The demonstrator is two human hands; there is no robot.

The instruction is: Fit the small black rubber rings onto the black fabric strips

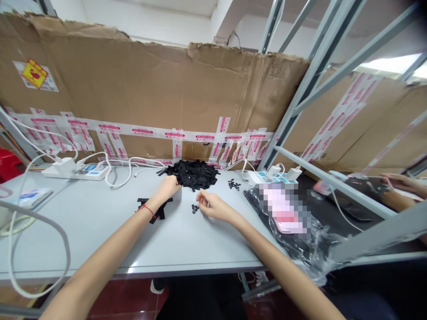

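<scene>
My left hand (171,186) reaches the near left edge of a heap of black strips (195,174). Its fingers are closed against the heap, and what they grip is hidden. To its right, my right hand (213,206) is low over the table, fingers bent, with a gap between thumb and forefinger. Close to those fingertips lies a small cluster of black ring-like pieces (194,209). Several separate black strips (161,212) lie partly under my left wrist, which wears a red cord.
More small black pieces (234,184) lie right of the heap. Power strips (96,171) (263,178) with white cables stand at the back. A blurred pink item (283,209) rests on black plastic (320,246). Beyond the metal frame (300,106) is another person's hand (400,182).
</scene>
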